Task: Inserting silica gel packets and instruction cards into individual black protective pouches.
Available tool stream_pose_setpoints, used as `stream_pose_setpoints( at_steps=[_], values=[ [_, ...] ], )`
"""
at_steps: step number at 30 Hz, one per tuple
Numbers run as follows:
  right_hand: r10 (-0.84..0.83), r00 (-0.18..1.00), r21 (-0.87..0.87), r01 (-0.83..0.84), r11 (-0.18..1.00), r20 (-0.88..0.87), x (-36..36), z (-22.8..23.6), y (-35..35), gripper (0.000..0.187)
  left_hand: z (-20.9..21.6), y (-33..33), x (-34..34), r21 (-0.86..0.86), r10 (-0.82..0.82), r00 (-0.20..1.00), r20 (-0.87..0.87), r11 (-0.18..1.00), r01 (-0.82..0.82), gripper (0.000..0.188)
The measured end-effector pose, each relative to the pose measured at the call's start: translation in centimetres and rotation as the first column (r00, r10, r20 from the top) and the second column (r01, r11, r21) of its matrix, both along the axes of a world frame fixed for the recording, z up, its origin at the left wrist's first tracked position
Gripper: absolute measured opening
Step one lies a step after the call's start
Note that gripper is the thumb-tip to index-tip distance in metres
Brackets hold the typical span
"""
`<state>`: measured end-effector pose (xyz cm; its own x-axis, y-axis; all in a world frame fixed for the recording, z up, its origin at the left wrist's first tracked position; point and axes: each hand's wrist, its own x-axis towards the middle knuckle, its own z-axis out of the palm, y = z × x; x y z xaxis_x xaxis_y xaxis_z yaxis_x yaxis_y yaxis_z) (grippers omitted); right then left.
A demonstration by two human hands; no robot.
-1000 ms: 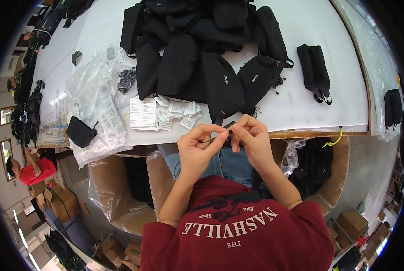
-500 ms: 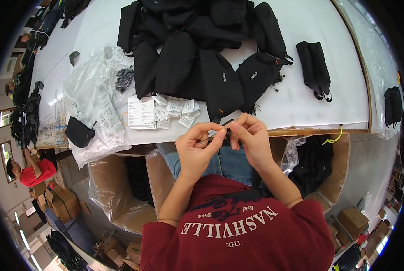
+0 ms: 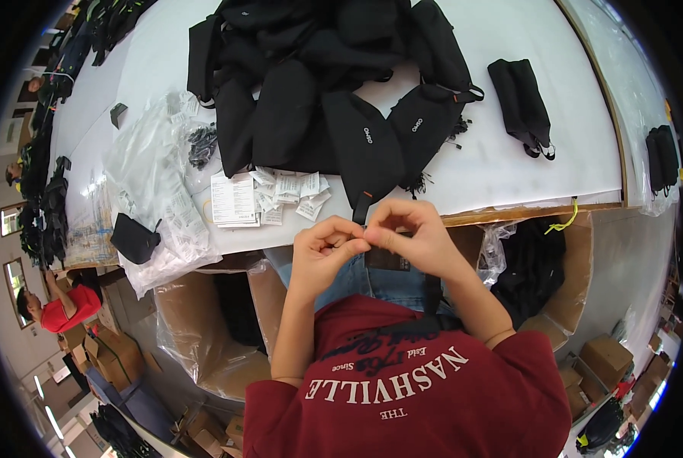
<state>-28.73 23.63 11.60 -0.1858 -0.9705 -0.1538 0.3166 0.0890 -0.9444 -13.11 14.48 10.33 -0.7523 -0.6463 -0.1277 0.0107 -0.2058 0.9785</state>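
Note:
My left hand (image 3: 325, 256) and my right hand (image 3: 414, 235) meet fingertip to fingertip at the front edge of the table. Both are closed in a pinch; whatever lies between the fingertips is too small and hidden to name. Just behind them is the black strap (image 3: 362, 204) of a black fabric pouch (image 3: 368, 145). A second black pouch (image 3: 418, 122) lies against it, with small black cord pieces (image 3: 418, 183) by its lower end. Left of my hands are a printed white sheet (image 3: 235, 200) and several small white labels (image 3: 286, 187).
A heap of black pouches (image 3: 311, 38) covers the table's middle; another pouch (image 3: 521, 107) lies right. Clear plastic bags (image 3: 154, 175) and a small black pouch (image 3: 135, 238) are left. Open cartons (image 3: 204, 328) stand below the table edge. A person in red (image 3: 70, 305) is far left.
My hands have drawn closer, with the fingertips now touching. The small black piece seen between them earlier is now hidden. The whole view has shifted slightly.

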Motion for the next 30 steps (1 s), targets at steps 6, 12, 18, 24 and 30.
stream_pose_setpoints(
  at_steps=[6, 12, 18, 24, 30],
  values=[
    [-0.362, 0.403, -0.260, 0.285, 0.922, -0.841, -1.4, -1.8, -4.4, 0.026, 1.6, 2.2, -1.6, -0.390, -0.234, 0.950, 0.205, 0.871, 0.299, 0.009],
    [-0.361, 0.312, -0.250, 0.343, 0.905, -0.879, -2.0, -3.2, -4.1, 0.024, 1.9, 2.6, -2.1, -0.538, -0.324, 0.902, 0.284, 0.725, 0.430, 0.011],
    [-0.390, 0.394, -0.279, 0.312, 0.908, -0.832, -3.2, 0.5, -1.2, 0.017, 1.9, -3.2, -2.3, -0.913, 0.177, 0.978, 0.106, 0.407, 0.025, 0.029],
    [-0.284, 0.478, -0.222, 0.182, 0.958, -0.831, -2.4, 2.7, 0.1, 0.015, 1.8, -2.7, -2.1, -0.972, 0.199, 0.960, 0.198, 0.168, 0.165, 0.034],
    [-0.243, 0.474, -0.232, 0.083, 0.969, -0.846, -1.9, 2.9, 0.2, 0.016, 2.1, -3.4, -1.6, -0.978, 0.086, 0.982, 0.166, 0.141, 0.153, 0.034]
  ],
)
